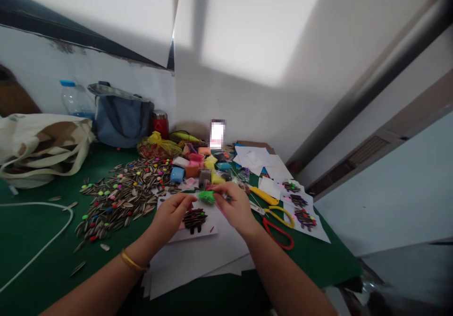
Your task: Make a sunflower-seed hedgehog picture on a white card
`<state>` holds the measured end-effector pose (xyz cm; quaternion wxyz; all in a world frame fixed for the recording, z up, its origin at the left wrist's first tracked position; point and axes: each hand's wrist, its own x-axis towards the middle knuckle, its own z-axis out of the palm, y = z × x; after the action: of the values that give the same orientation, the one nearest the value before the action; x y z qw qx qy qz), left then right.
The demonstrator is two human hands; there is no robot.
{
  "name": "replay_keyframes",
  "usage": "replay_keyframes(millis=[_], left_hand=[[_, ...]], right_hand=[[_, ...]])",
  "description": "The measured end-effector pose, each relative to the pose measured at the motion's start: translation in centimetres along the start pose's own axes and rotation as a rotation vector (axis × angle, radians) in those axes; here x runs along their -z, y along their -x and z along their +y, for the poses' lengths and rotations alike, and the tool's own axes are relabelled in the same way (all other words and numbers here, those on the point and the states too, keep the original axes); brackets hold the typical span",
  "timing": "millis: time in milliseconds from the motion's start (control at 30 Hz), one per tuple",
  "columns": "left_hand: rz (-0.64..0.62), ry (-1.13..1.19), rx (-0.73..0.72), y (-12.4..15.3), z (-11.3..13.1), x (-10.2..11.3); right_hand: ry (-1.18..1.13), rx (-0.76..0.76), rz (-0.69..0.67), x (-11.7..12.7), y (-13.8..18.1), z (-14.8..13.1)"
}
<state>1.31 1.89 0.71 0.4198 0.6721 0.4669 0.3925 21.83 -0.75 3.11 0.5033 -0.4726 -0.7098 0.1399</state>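
My right hand (236, 208) pinches the edge of a small bright green packet, which looks like modelling clay (206, 197). Close to the packet's left side, my left hand (173, 214) has thumb and fingers pressed together; whatever is between them is too small to make out. Below both hands lies a white paper (207, 230) bearing a hedgehog figure (195, 218) with a body of sunflower seeds, dark feet and a few coloured dots. My left hand partly covers its left end. More white sheets (198, 269) are stacked underneath.
Sunflower seeds (122, 202) mixed with coloured balls spread at left. Coloured clay packets (193, 171) sit behind my hands. Scissors (279, 233), a yellow cutter (264, 196) and finished seed pictures (304, 217) lie right. Bags (122, 117), a red flask (161, 124) and a white cable (46, 245) are leftward.
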Motion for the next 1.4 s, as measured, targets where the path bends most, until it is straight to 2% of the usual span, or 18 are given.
replay_keyframes(millis=[100,200,333,500,700,933,1400], left_hand=[[0.022,-0.048,-0.024,-0.2,0.0,0.2],[0.022,-0.093,-0.041,-0.4,-0.2,0.3],[0.011,-0.147,-0.068,-0.6,-0.8,0.4],[-0.02,-0.32,-0.215,-0.5,-1.3,0.3],[-0.168,-0.562,-0.413,0.4,-0.7,-0.4],[-0.137,-0.736,-0.402,1.4,-0.8,-1.9],[-0.11,-0.808,-0.401,1.8,-0.5,-2.8]], right_hand=[[0.001,-0.103,-0.102,0.3,0.0,0.2],[0.019,-0.132,-0.198,-0.6,1.4,1.5],[0.084,-0.159,-0.207,-1.9,3.6,3.6],[0.178,-0.029,-0.298,-2.0,4.3,4.0],[0.239,-0.003,-0.398,-1.5,4.2,3.0],[0.293,-0.019,-0.432,-1.4,4.2,2.9],[0.258,-0.05,-0.46,-1.6,4.3,3.0]])
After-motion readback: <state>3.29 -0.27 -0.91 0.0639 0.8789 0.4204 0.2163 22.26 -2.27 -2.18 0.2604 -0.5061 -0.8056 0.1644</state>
